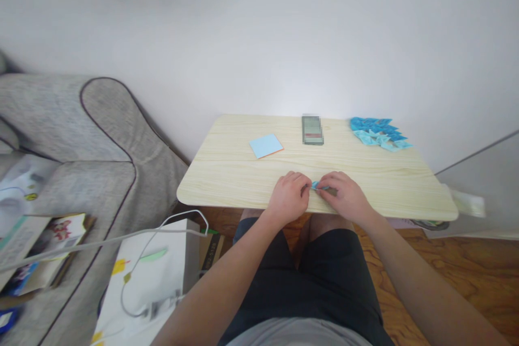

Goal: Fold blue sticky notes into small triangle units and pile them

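Observation:
Between my two hands, just above the table's front edge, is a small piece of folded blue paper (315,185). My left hand (288,193) pinches its left end with the fingertips. The right end is gripped between the thumb and fingers of my right hand (344,194). Much of the paper is hidden by the fingers, so its exact folds cannot be made out. Behind the left hand lies a stack of light blue square paper (266,146), with an orange edge showing. A group of folded blue paper pieces (377,132), dark and light, rests at the table's back right.
A phone (312,130) lies at the back of the wooden table (227,173), near the white wall. To the left stand a grey sofa (109,119) with books (60,232) on it and a white box (141,265) carrying a power strip. A white cable (162,231) crosses there.

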A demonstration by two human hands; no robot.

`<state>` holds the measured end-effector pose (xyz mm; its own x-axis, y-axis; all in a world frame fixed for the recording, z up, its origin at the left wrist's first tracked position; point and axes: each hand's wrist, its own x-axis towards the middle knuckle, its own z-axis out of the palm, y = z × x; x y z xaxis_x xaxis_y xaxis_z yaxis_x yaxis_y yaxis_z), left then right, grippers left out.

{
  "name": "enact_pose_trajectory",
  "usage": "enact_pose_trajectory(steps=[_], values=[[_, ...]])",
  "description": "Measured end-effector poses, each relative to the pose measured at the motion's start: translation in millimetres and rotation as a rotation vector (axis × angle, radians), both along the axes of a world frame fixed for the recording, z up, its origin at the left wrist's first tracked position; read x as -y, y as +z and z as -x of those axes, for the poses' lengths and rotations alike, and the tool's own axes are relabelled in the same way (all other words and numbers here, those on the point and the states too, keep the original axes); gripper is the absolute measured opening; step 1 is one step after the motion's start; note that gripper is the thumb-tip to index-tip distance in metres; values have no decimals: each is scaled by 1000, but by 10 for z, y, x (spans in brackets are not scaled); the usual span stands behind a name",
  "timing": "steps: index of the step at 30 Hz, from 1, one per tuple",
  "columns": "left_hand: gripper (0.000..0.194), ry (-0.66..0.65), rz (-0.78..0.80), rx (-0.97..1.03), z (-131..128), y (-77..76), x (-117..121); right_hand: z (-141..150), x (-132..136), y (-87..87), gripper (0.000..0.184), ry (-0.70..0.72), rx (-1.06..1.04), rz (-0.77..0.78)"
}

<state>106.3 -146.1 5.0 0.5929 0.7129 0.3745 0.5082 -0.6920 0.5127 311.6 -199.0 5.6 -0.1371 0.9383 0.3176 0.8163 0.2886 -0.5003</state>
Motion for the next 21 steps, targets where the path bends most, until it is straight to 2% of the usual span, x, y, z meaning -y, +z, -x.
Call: enact_pose_trajectory(steps=[8, 21], values=[[11, 4, 6, -12, 0, 5, 2, -17, -12, -96, 9, -15, 2, -51], [9, 5, 12, 1, -8, -9, -5, 0, 17, -103, 10, -28, -31, -87]])
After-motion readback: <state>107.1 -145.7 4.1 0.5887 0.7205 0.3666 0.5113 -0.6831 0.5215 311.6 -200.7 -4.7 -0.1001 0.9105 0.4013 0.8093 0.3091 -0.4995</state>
